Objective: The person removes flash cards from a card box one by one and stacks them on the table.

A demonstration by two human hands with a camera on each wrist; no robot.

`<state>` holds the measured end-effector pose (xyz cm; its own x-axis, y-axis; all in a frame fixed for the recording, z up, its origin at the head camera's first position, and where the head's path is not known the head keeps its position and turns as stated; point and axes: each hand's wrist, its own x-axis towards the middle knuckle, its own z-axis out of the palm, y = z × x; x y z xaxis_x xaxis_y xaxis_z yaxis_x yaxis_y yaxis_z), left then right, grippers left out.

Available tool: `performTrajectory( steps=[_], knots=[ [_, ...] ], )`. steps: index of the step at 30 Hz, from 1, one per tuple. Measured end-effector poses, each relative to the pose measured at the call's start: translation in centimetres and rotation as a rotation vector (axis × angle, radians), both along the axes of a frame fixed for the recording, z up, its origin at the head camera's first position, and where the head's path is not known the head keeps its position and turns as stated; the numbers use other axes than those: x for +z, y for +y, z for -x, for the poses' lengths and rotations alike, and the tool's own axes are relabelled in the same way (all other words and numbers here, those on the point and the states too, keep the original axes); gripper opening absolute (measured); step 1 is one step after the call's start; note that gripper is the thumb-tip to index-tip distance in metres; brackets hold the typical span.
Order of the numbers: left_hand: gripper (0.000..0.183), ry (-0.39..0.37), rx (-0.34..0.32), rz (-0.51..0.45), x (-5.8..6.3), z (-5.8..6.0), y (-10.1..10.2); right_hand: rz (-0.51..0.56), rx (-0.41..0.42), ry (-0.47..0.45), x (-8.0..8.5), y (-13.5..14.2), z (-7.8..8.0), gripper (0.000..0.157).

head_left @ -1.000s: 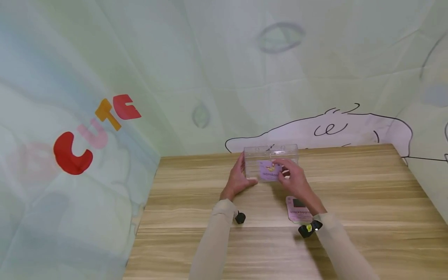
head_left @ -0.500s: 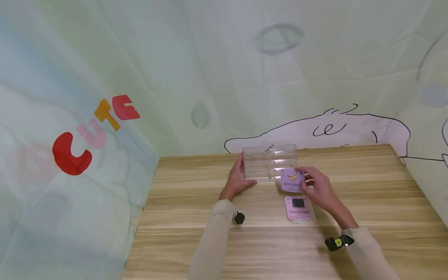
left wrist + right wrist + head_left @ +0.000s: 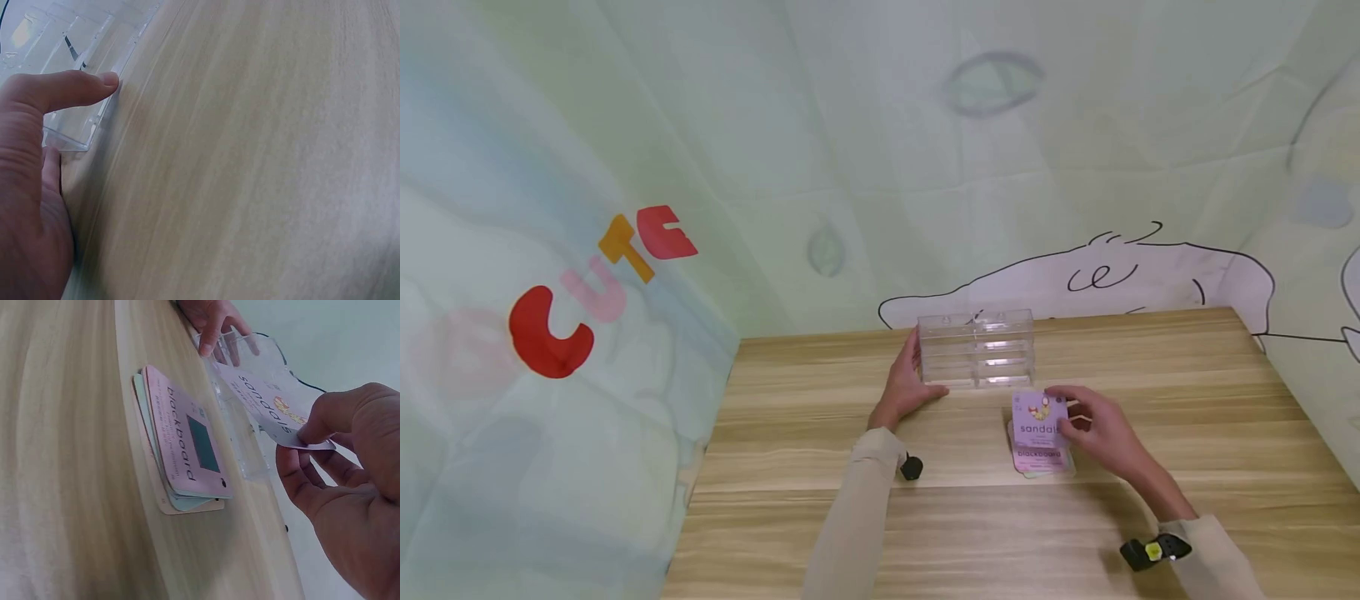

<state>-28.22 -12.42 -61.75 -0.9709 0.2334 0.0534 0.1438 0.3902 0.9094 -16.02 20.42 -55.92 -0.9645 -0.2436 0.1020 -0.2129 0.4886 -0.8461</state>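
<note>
My right hand [image 3: 1103, 429] pinches a lilac flashcard [image 3: 1036, 413] by its right edge; it reads "sandals" and carries a small picture. In the head view the card overlaps the top of a small stack of flashcards [image 3: 1043, 463]. A pink "blackboard" card [image 3: 181, 434] tops that stack, with pale green and pinkish cards under it in the right wrist view. Beyond the cards stands a clear plastic divided box [image 3: 975, 354]. My left hand [image 3: 906, 392] holds its left end, thumb [image 3: 94, 87] at the front lower edge and fingers along the side.
The wood-grain table [image 3: 790, 467] bears the box near its back edge. A printed cloth backdrop [image 3: 865, 150] rises behind the table, with another cloth wall bearing the letters "CUTE" on the left.
The right hand has drawn the sandals card out from the front of the box, toward me and to the right, over the stack. The left hand stays on the box.
</note>
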Motion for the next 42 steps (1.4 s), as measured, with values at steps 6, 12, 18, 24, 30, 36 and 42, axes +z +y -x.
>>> performTrajectory(
  steps=[6, 12, 18, 24, 30, 36, 42],
  knots=[
    [0.127, 0.008, 0.0, 0.004, 0.2, -0.2, 0.0, 0.023, 0.019, -0.072, -0.9, -0.1, -0.4, 0.048],
    [0.126, 0.001, 0.004, 0.015, 0.4, -0.2, 0.0, 0.018, 0.016, -0.118, -1.8, -0.2, -0.5, 0.046],
    [0.127, -0.003, 0.003, 0.005, 0.4, -0.2, 0.1, -0.024, 0.033, -0.1, -2.4, -0.4, -0.7, 0.044],
    [0.126, -0.008, 0.002, 0.008, 0.4, -0.3, 0.1, -0.105, 0.055, -0.022, -2.5, -0.6, -0.7, 0.044],
    [0.124, -0.019, 0.003, 0.014, 0.5, -0.3, 0.0, -0.218, 0.061, 0.036, -2.7, -0.8, -0.6, 0.042],
    [0.125, -0.018, 0.002, 0.019, 0.4, -0.2, 0.0, -0.26, 0.061, 0.027, -3.0, -0.9, -0.6, 0.041],
    [0.126, -0.008, -0.001, 0.014, 0.3, -0.1, 0.0, -0.292, 0.074, 0.033, -3.1, -0.8, -0.5, 0.041]
  ],
)
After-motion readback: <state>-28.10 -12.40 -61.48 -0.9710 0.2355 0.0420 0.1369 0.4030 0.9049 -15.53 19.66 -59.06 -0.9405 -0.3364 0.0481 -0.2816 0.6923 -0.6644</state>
